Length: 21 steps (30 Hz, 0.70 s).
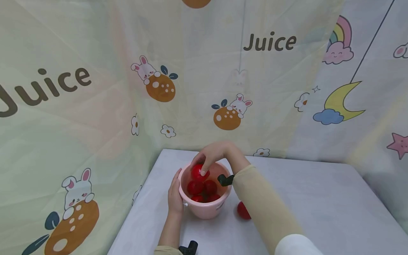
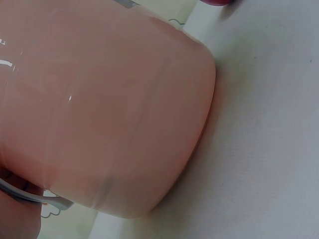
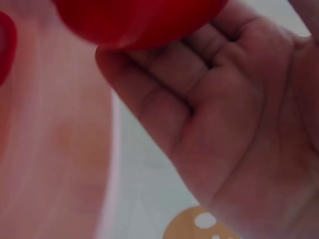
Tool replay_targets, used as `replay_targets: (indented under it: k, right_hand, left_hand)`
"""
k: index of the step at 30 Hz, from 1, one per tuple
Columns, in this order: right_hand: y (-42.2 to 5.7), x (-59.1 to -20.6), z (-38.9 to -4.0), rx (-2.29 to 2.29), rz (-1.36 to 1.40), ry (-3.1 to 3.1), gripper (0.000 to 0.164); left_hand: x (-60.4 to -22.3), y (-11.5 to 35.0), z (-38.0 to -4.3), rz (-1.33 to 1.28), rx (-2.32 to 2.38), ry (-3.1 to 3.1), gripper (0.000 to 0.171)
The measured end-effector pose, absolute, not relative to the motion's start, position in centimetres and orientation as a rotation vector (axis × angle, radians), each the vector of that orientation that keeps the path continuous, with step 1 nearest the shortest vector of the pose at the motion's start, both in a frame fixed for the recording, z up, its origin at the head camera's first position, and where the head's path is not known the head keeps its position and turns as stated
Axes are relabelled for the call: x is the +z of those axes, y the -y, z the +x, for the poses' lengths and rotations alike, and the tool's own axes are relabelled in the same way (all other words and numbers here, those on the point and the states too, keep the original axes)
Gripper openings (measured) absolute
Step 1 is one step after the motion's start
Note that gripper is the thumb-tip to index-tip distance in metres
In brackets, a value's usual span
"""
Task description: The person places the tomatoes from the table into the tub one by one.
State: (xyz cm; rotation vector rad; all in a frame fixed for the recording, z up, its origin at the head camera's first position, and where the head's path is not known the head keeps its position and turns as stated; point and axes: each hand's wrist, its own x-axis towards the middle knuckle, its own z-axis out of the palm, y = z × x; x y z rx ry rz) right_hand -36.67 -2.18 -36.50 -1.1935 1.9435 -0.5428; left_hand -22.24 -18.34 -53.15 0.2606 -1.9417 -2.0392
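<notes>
A pink bucket (image 1: 204, 210) stands upright on the white table, with several shiny red balls (image 1: 195, 187) inside. My right hand (image 1: 216, 152) reaches over the far rim and pinches one more red ball (image 1: 199, 172) between thumb and fingers, at the bucket's mouth. In the right wrist view the fingers lie along the underside of that ball (image 3: 142, 22), beside the bucket wall (image 3: 75, 149). My left hand (image 1: 175, 196) rests against the bucket's left outer side, its fingers fairly straight and reaching up to the rim. The left wrist view shows this hand (image 2: 20, 214) by the bucket's pale handle (image 2: 30, 195).
A loose red ball (image 1: 243, 210) lies on the table (image 1: 334, 212) right of the bucket, partly hidden by my right sleeve (image 1: 267, 205). Printed cloth (image 1: 197, 117) with rabbits and oranges hangs behind and to the left of the table.
</notes>
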Motion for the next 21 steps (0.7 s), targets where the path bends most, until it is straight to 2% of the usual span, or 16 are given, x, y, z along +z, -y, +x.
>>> replay_targets:
  k: [11,21]
  right_hand:
    - [4.7,-38.5,-35.8,-0.437,-1.093,-1.966,0.045]
    - [5.8,-39.3,-35.4,-0.493,-1.059,-1.877,0.044]
  left_hand:
    - [-53.2,18.3,-22.2,0.243,-2.047,1.928,0.044]
    - [-53.3,18.5,-22.2,0.249,-2.028,1.952,0.044]
